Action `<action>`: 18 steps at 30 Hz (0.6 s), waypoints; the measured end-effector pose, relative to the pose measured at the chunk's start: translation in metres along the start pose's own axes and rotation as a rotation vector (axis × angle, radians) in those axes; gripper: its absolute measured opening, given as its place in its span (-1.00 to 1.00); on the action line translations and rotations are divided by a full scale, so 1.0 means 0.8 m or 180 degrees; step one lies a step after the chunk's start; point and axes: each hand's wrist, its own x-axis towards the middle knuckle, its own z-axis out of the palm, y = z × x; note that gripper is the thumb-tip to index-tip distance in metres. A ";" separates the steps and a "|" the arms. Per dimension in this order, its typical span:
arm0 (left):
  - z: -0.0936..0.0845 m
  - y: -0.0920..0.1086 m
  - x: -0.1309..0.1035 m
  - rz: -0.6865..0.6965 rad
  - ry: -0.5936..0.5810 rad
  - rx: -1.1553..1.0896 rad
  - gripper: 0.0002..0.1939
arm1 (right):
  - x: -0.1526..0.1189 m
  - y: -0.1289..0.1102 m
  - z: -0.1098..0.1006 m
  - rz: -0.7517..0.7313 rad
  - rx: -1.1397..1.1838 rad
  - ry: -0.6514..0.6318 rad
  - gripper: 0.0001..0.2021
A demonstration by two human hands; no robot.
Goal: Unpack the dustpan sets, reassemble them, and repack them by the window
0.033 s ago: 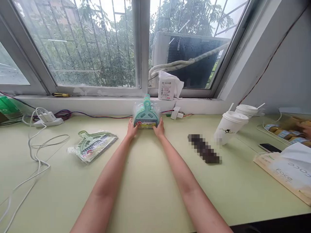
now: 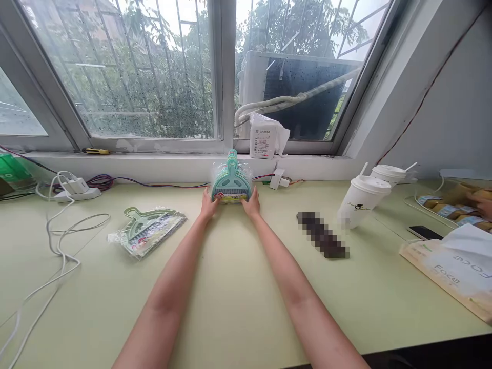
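Note:
A stack of teal dustpan-and-brush sets point(image 2: 231, 180) in clear plastic stands upright against the wall below the window sill, at the back of the pale green table point(image 2: 238, 297). My left hand point(image 2: 208, 206) presses against its lower left side and my right hand point(image 2: 252, 205) against its lower right side, so the stack is held between them. One more wrapped set point(image 2: 148, 230) lies flat on the table to the left, apart from both hands.
Two lidded white cups with straws point(image 2: 361, 201) stand at the right, beside a blurred dark object point(image 2: 323, 236), a phone point(image 2: 425, 232) and a tissue box point(image 2: 449, 271). Another person's hand point(image 2: 485, 205) shows at the far right. White cables point(image 2: 57, 246) and a charger point(image 2: 75, 187) lie left. A white packet point(image 2: 265, 136) sits on the sill.

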 end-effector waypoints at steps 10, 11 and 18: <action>-0.041 0.023 -0.082 0.0285 0.0614 0.0618 -0.05 | -0.049 0.015 -0.034 0.0422 0.1200 0.0350 -0.31; -0.047 0.026 -0.093 0.0334 0.0639 0.0662 -0.06 | -0.058 0.014 -0.040 0.0443 0.1258 0.0323 -0.32; -0.098 0.058 -0.169 0.0546 0.0528 0.1271 -0.19 | -0.136 -0.001 -0.094 0.0541 0.2020 -0.0680 -0.35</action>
